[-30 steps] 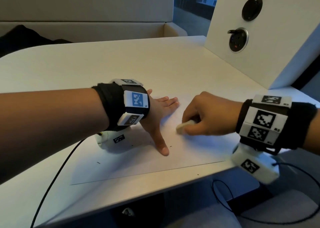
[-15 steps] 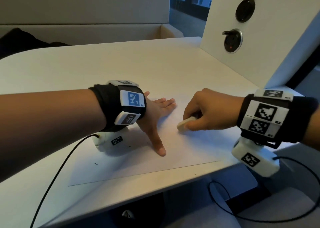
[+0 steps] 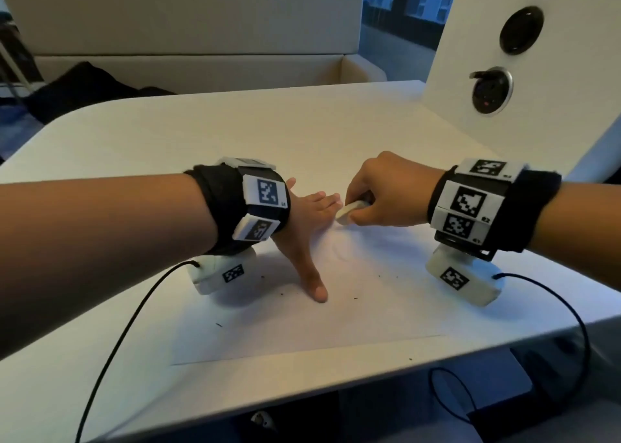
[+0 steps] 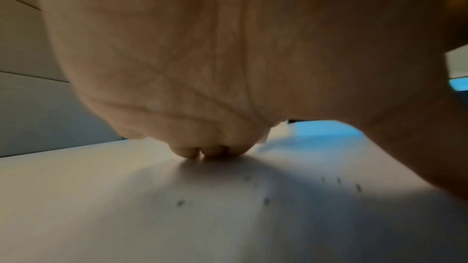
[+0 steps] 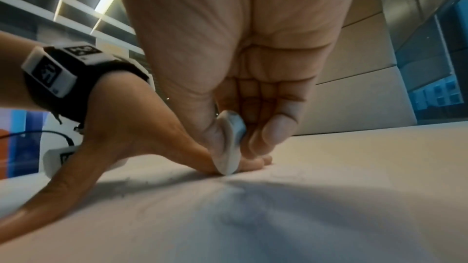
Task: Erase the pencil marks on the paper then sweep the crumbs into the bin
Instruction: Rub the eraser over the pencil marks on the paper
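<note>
The left hand [image 3: 304, 227] lies flat with straight, spread fingers pressing on the white sheet of paper [image 3: 369, 294], its thumb pointing toward the near edge. Small dark eraser crumbs [image 3: 355, 298] are scattered over the sheet around that thumb, one lying on the pale counter [image 3: 235, 130] beyond the paper's near edge. Faint grey pencil marks [image 3: 339, 252] show on the paper just right of the left hand. Right of them, the right hand [image 3: 386, 194] pinches a flat white oval eraser [image 3: 351, 212] between thumb and curled fingers, its lower edge touching the paper beside the left fingertips.
</note>
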### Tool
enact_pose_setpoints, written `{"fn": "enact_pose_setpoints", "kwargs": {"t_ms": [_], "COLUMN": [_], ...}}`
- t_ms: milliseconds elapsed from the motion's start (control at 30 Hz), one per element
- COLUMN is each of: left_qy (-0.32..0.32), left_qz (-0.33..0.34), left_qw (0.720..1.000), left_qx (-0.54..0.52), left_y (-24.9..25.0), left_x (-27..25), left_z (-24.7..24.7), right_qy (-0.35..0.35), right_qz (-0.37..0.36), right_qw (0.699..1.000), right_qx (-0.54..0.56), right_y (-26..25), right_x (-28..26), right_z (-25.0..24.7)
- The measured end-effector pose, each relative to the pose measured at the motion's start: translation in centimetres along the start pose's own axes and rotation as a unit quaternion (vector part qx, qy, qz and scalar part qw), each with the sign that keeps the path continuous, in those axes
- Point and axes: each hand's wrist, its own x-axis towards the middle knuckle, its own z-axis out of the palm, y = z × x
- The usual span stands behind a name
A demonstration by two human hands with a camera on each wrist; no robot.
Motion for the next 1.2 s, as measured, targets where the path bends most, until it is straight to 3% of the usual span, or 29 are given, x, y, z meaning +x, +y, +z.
{"fn": "enact_pose_setpoints", "kwargs": {"t_ms": [200, 367, 533, 700, 867, 967, 1133, 1200], "left_qy": [0.005, 0.0, 0.003, 0.016, 0.025, 0.016, 0.007, 0.009], "left_qz": [0.009, 0.007, 0.017, 0.006, 0.042, 0.015, 0.013, 0.004], "left_qw": [1.0, 1.0, 1.0, 0.999, 0.998, 1.0, 1.0, 1.0], "left_qx": [-0.011, -0.013, -0.021, -0.029, -0.028, -0.011, -0.019, -0.021], "left_y": [-0.4, -0.3, -0.5, -0.8, -0.4, -0.5, -0.1, -0.2], "left_x": [1.1, 0.8, 0.9, 0.8, 0.2, 0.3, 0.4, 0.5], "left_z": [1.0, 0.9, 1.4, 1.6, 1.3, 1.2, 1.1, 1.0], "right_qy": [-0.057, -0.025, -0.073, -0.034, -0.094, -0.072, -0.139, -0.122], "right_qz": [-0.056, 0.0, -0.036, 0.038, 0.008, 0.057, 0.009, 0.036], "right_qw": [0.996, 0.999, 0.994, 0.994, 0.987, 0.985, 0.98, 0.982], "right_qx": [0.03, 0.027, 0.072, 0.097, 0.133, 0.149, 0.142, 0.14], "right_y": [-1.5, 0.0, -2.5, -0.8, -2.7, -1.6, -3.1, -2.2], "right_x": [-1.1, 0.5, -0.5, 1.0, 0.5, 1.4, 0.7, 1.2], "right_z": [1.3, 0.9, 1.7, 1.1, 1.9, 1.4, 1.7, 1.2]}}
